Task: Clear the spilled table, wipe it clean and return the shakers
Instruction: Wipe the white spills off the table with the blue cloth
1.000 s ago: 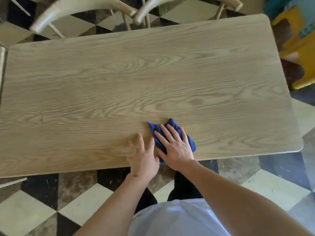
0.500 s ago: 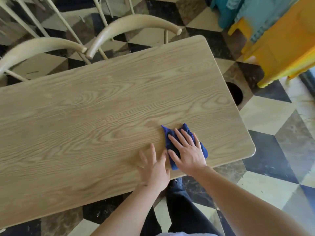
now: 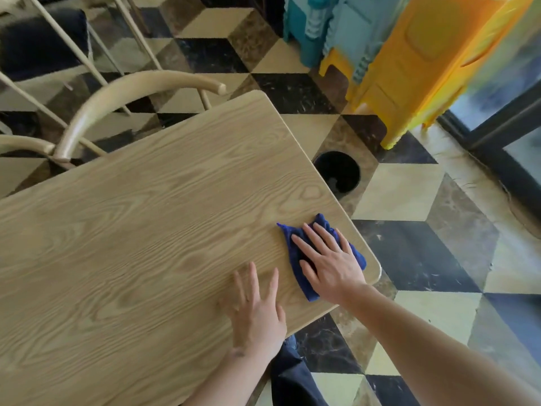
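A light wooden table fills the left and middle of the view. A blue cloth lies near the table's near right corner. My right hand presses flat on the cloth with straight, spread fingers. Just to its left, my left hand rests flat on the bare wood by the near edge, fingers spread. No shakers are in view.
A curved wooden chair back stands at the table's far side. A round black bin sits on the checkered floor past the right edge. Orange and teal plastic stools are stacked at the back right.
My right hand has slid the cloth to the right, toward the table's right corner. My left hand followed along the near edge. The view has swung to the right.
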A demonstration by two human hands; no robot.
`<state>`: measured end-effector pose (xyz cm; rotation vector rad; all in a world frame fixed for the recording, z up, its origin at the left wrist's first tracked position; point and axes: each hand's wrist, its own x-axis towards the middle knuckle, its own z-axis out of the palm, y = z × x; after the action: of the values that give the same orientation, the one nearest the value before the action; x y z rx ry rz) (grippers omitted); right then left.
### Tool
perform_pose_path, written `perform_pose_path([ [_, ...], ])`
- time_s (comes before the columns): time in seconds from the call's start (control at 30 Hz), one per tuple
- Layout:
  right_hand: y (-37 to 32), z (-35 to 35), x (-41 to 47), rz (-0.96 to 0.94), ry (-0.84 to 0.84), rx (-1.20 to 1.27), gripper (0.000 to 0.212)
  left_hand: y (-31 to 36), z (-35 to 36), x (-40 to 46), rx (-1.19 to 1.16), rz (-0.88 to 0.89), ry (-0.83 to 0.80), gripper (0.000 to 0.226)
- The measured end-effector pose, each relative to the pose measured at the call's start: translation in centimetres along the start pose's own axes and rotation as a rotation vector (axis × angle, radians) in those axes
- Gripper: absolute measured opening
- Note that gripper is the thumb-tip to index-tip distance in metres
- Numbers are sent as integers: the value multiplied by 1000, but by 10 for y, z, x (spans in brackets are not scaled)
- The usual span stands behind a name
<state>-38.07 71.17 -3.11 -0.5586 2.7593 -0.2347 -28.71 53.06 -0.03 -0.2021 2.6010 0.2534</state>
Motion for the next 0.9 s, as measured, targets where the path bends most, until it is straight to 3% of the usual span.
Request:
perform_pose_path([
  [0.23,17,-5,10,18,24,20,62,18,11,18,113,-36,-23,84],
  [0.47,35,-10,17,-24,36,-14,64,24,5,18,131,-15,-93,102],
  [0.9,33,-4,2,-27,36,-27,73,24,1,18,125,-16,-186,111],
])
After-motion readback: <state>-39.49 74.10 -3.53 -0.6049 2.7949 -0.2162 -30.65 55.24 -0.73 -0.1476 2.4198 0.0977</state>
